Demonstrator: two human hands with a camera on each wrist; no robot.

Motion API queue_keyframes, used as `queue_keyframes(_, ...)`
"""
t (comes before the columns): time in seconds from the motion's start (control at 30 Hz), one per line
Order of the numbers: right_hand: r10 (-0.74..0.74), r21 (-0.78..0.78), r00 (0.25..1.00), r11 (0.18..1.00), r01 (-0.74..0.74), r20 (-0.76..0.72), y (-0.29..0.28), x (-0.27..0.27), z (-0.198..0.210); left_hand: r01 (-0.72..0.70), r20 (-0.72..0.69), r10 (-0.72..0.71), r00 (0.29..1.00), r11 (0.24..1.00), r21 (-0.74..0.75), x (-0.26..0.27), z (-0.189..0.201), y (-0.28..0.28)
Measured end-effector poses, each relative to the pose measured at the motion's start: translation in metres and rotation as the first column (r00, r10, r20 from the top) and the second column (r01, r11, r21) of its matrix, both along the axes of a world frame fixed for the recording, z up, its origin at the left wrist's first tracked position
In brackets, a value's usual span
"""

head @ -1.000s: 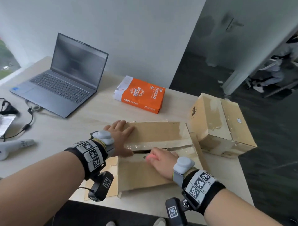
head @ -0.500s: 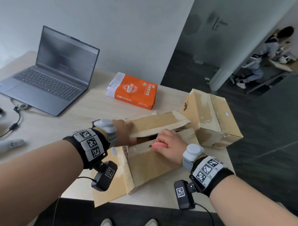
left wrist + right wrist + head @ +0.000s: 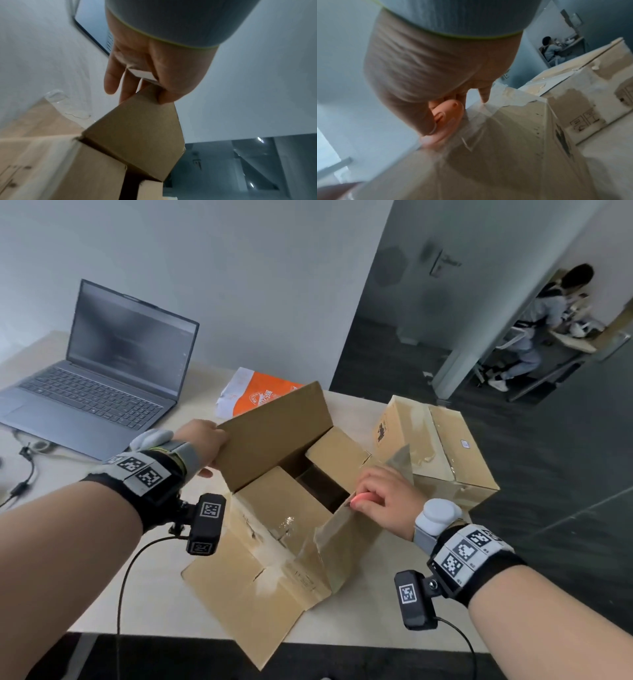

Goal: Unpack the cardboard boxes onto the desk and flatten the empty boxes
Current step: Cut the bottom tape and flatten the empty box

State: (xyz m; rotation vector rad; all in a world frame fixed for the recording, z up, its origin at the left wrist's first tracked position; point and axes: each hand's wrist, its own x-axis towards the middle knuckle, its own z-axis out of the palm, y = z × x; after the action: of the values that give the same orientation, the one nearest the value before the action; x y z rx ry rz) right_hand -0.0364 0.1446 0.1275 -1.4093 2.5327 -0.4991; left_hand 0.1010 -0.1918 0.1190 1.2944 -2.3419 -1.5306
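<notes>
Opening step on the box [image 3: 274,546] at the desk's [image 3: 164,587] front edge: left hand [image 3: 202,444] pinches the raised flap [image 3: 274,436], right hand [image 3: 383,501] grips a pink cutter [image 3: 358,501] against the near flap; next, spread flaps, lift contents.

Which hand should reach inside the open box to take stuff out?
Probably the left hand: it only pinches the raised flap. The right hand grips a pink cutter at the open box's other flap.

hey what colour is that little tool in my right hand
Pink, a salmon shade. The small cutter in your right hand shows best in the right wrist view.
</notes>
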Motion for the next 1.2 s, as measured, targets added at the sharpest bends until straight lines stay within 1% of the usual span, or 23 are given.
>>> queue_keyframes(0.07, -0.082, -0.043, 0.991, 0.995, 0.087, 0.103, 0.000, 0.001, 0.008, -0.028, 0.014, 0.029, 0.999, 0.997, -0.070, 0.008, -0.014, -0.010)
queue_keyframes(0.1, -0.141, -0.055, 0.979, 0.987, 0.150, 0.146, 0.001, 0.002, 0.013, -0.009, 0.058, 0.020, 0.998, 0.984, -0.181, 0.012, -0.020, -0.013)
queue_keyframes(0.13, -0.185, -0.054, 0.969, 0.979, 0.196, 0.164, 0.002, 0.002, 0.018, 0.063, 0.135, -0.020, 0.991, 0.946, -0.317, 0.015, -0.024, -0.016)
queue_keyframes(0.17, -0.208, -0.041, 0.964, 0.975, 0.217, 0.165, 0.001, 0.002, 0.022, 0.182, 0.252, -0.071, 0.965, 0.873, -0.452, 0.018, -0.029, -0.018)
queue_keyframes(0.2, -0.224, -0.018, 0.963, 0.973, 0.229, 0.150, 0.002, 0.002, 0.028, 0.337, 0.381, -0.129, 0.915, 0.763, -0.551, 0.021, -0.032, -0.017)
queue_keyframes(0.23, -0.237, 0.007, 0.962, 0.971, 0.238, 0.132, 0.003, 0.003, 0.034, 0.489, 0.496, -0.188, 0.848, 0.639, -0.594, 0.023, -0.032, -0.011)
queue_keyframes(0.27, -0.247, 0.046, 0.964, 0.969, 0.244, 0.100, 0.003, 0.002, 0.039, 0.593, 0.576, -0.231, 0.784, 0.553, -0.585, 0.025, -0.032, -0.004)
queue_keyframes(0.3, -0.257, 0.095, 0.965, 0.963, 0.252, 0.050, 0.003, 0.003, 0.044, 0.663, 0.627, -0.271, 0.730, 0.504, -0.554, 0.023, -0.033, 0.004)
queue_keyframes(0.33, -0.266, 0.166, 0.964, 0.951, 0.262, 0.002, 0.004, 0.004, 0.049, 0.694, 0.650, -0.299, 0.699, 0.505, -0.513, 0.018, -0.032, 0.014)
queue_keyframes(0.37, -0.278, 0.247, 0.960, 0.929, 0.276, -0.030, 0.006, 0.002, 0.051, 0.700, 0.643, -0.333, 0.690, 0.534, -0.474, 0.012, -0.034, 0.023)
queue_keyframes(0.43, -0.330, 0.401, 0.944, 0.863, 0.308, -0.016, 0.013, 0.000, 0.046, 0.673, 0.585, -0.392, 0.710, 0.624, -0.397, 0.001, -0.042, 0.041)
queue_keyframes(0.5, -0.342, 0.496, 0.940, 0.814, 0.303, -0.013, 0.022, 0.000, 0.029, 0.633, 0.527, -0.420, 0.739, 0.701, -0.330, -0.004, -0.055, 0.052)
queue_keyframes(0.57, -0.379, 0.542, 0.925, 0.781, 0.309, 0.020, 0.035, 0.007, 0.011, 0.628, 0.524, -0.425, 0.739, 0.716, -0.305, -0.006, -0.067, 0.059)
queue_keyframes(0.63, -0.459, 0.506, 0.880, 0.793, 0.341, 0.126, 0.047, 0.016, -0.009, 0.633, 0.526, -0.425, 0.737, 0.707, -0.315, -0.009, -0.076, 0.061)
queue_keyframes(0.73, -0.515, 0.359, 0.811, 0.838, 0.410, 0.277, 0.055, 0.025, -0.031, 0.579, 0.466, -0.405, 0.787, 0.745, -0.331, -0.010, -0.082, 0.064)
queue_keyframes(0.77, -0.524, 0.305, 0.795, 0.844, 0.440, 0.304, 0.057, 0.027, -0.037, 0.568, 0.448, -0.402, 0.799, 0.749, -0.341, -0.011, -0.084, 0.065)
queue_keyframes(0.83, -0.546, 0.227, 0.788, 0.837, 0.498, 0.285, 0.055, 0.031, -0.045, 0.550, 0.434, -0.384, 0.815, 0.748, -0.372, -0.013, -0.087, 0.068)
queue_keyframes(0.9, -0.552, 0.125, 0.795, 0.833, 0.539, 0.251, 0.053, 0.037, -0.045, 0.558, 0.426, -0.380, 0.821, 0.691, -0.459, -0.015, -0.087, 0.074)
queue_keyframes(0.97, -0.526, 0.028, 0.812, 0.843, 0.538, 0.253, 0.051, 0.042, -0.043, 0.588, 0.418, -0.413, 0.809, 0.560, -0.584, -0.016, -0.077, 0.086)
queue_keyframes(1.03, -0.511, -0.018, 0.810, 0.843, 0.538, 0.289, 0.051, 0.046, -0.040, 0.670, 0.466, -0.493, 0.734, 0.413, -0.617, -0.014, -0.063, 0.103)
queue_keyframes(1.1, -0.529, -0.078, 0.772, 0.806, 0.587, 0.353, 0.055, 0.048, -0.040, 0.768, 0.535, -0.577, 0.617, 0.294, -0.569, -0.013, -0.056, 0.121)
queue_keyframes(1.13, -0.548, -0.105, 0.738, 0.771, 0.628, 0.394, 0.057, 0.047, -0.042, 0.806, 0.557, -0.606, 0.568, 0.271, -0.526, -0.011, -0.055, 0.129)
queue_keyframes(1.2, -0.594, -0.112, 0.646, 0.689, 0.716, 0.479, 0.066, 0.043, -0.048, 0.849, 0.573, -0.648, 0.501, 0.239, -0.472, -0.013, -0.055, 0.141)
